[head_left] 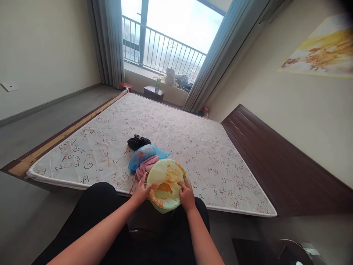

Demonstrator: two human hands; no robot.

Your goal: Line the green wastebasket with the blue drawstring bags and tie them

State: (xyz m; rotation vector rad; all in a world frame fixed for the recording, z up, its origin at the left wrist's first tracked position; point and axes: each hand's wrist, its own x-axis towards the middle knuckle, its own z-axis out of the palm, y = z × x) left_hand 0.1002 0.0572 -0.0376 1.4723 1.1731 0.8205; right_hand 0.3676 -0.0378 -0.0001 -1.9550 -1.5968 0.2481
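A round bin (157,201) lined with a thin pale yellow-green plastic bag rests at my lap by the mattress edge. Orange print shows on its rim, and something orange shows inside. My left hand (141,192) is closed on the left side of the rim, thumb over the top. On the opposite side, my right hand (186,192) grips the rim with bent fingers. Just beyond the bin lie a pink towel-like cloth (146,166), a translucent blue plastic bag (149,151) and a crumpled black plastic bag (138,142).
The bare letter-patterned mattress (176,132) fills the middle, with a wooden bed rail (74,128) at left and a dark headboard (275,154) at right. A small dark table (153,94) with a bottle (157,84) and a red stool (125,85) stand beyond, near the window.
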